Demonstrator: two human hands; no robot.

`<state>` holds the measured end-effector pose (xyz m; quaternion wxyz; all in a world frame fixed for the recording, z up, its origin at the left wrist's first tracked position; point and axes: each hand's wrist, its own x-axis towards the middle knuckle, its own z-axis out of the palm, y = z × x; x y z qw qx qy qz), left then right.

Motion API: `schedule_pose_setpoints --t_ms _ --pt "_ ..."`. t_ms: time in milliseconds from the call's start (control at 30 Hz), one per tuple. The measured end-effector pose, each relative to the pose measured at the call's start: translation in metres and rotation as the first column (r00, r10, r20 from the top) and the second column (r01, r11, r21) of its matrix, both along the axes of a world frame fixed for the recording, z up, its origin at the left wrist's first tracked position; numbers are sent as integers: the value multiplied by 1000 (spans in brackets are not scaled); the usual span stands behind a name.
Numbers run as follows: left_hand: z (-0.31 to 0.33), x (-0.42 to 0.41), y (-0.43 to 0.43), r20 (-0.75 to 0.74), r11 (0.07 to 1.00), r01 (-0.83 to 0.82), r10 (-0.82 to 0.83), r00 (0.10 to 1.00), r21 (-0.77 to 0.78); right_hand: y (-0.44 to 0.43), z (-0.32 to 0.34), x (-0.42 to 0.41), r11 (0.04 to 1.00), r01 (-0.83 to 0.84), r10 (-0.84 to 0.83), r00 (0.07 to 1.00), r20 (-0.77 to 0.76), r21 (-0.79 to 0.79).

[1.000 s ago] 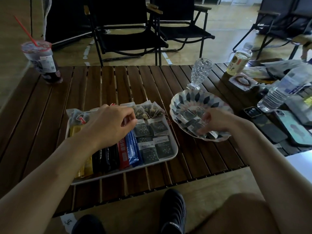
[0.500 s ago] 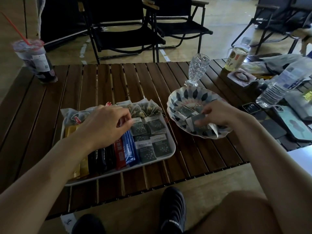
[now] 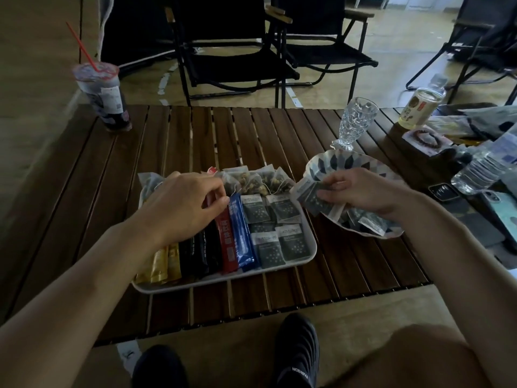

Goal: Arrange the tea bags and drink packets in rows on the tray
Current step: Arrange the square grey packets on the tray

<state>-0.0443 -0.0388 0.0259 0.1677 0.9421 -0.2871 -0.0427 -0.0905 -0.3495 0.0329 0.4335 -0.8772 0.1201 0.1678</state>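
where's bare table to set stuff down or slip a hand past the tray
Bare slats behind the tray, between the straw cup and the goblet; also left of the tray and along its near edge. Crowded: the right end, with bowl, water bottle and phone.

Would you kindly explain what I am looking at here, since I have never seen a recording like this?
There is no machine: a person wears one camera on the head, looking down at their own bare hands. On the slatted table sits a white tray with stick packets in a row, dark sachets beside them and mesh tea bags behind. The left hand rests on the stick packets; whether it pinches one is unclear. The right hand holds some loose sachets over the patterned bowl on the right.
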Motion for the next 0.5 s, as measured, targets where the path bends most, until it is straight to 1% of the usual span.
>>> schedule_pose_setpoints --t_ms 100,200,300,400,500 --pt "1 1 8 -12 1000 -23 22 1000 -11 24 -3 4 999 -22 24 998 -51 37" --pt "0 2 14 -20 999 -43 43 999 -24 45 -10 6 982 0 25 991 -130 187" --pt "1 2 14 -22 998 -39 38 999 -42 57 -18 10 964 26 26 981 -191 264" --pt "0 4 14 3 998 -15 15 1000 -57 64 -23 14 960 31 33 975 -222 278" --pt "-1 5 15 9 998 -4 4 1000 -58 68 -27 14 976 -35 88 966 -245 213"
